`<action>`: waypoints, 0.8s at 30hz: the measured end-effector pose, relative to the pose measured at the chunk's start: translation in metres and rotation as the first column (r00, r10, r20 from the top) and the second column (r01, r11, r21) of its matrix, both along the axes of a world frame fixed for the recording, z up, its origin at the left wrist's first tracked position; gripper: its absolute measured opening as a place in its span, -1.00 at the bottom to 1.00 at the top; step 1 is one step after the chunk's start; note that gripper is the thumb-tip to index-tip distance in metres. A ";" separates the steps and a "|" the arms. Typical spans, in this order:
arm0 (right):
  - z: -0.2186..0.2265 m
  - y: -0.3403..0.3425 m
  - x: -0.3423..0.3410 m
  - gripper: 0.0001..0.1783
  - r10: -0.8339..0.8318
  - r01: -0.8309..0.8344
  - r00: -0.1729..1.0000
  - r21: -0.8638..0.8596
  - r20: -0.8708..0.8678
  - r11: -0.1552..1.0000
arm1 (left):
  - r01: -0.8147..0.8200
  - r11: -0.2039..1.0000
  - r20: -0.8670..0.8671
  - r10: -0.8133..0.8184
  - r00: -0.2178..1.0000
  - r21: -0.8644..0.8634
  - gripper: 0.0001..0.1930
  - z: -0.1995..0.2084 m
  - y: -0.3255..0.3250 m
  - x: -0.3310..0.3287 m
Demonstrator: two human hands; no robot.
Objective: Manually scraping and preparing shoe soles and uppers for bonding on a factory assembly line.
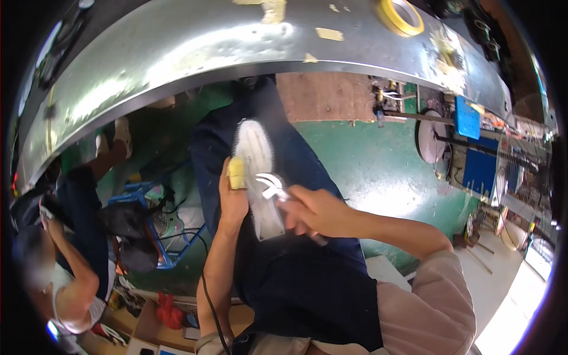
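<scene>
L hand (234, 203): fingers narrowed round yellow block (236, 173), approx. thumb-side up; exact fingertip contact partly hidden, can't tell.
R hand (313, 213): fingers closed round handle of claw hammer (274, 187); head at 10 o'clock from knuckles, handle butt at 5.
Hammer head: over or on R edge of pale piece; can't tell if touching. Slight blur.
Yellow block: at 9–10 o'clock on pale piece, by its L edge.
Pale piece (258, 148): long, flat-looking, whitish, rough-edged; lies lengthwise approx. 12 to 6 across lap, centre of view.
Handling tip: L fingertips sit v. near hammer head, so best keep them behind block, out of strike line. Short, light wrist strokes prob. safer than big swings.
Support tip: lap is prob. soft & springy, so piece may bounce or slide; press it flat w/ L palm, knees level, check edge between strokes.
Dark cloth (313, 278): covers lap, under piece.
Cable (207, 284): hangs at 7 o'clock, crosses L forearm; best kept clear of elbow.
Metal bench (195, 41): arcs 10 to 1 o'clock; yellow tape roll (401, 16) on it, approx. 1–2.
Plywood board (325, 94): 1 o'clock, beyond knees.
Co-worker (80, 290): seated, 8 o'clock, well apart; blue-framed stool (171, 258) between.
</scene>
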State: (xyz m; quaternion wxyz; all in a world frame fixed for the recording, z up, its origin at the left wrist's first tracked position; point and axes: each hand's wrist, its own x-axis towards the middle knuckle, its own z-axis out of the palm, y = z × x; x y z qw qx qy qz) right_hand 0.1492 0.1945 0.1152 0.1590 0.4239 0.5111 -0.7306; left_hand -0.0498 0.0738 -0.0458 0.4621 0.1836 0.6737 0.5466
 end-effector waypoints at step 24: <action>-0.027 0.027 0.008 -0.73 -0.118 0.127 0.992 0.594 -0.055 0.795 | -0.278 0.942 0.585 0.335 0.739 -0.189 -0.08 0.041 -0.022 0.008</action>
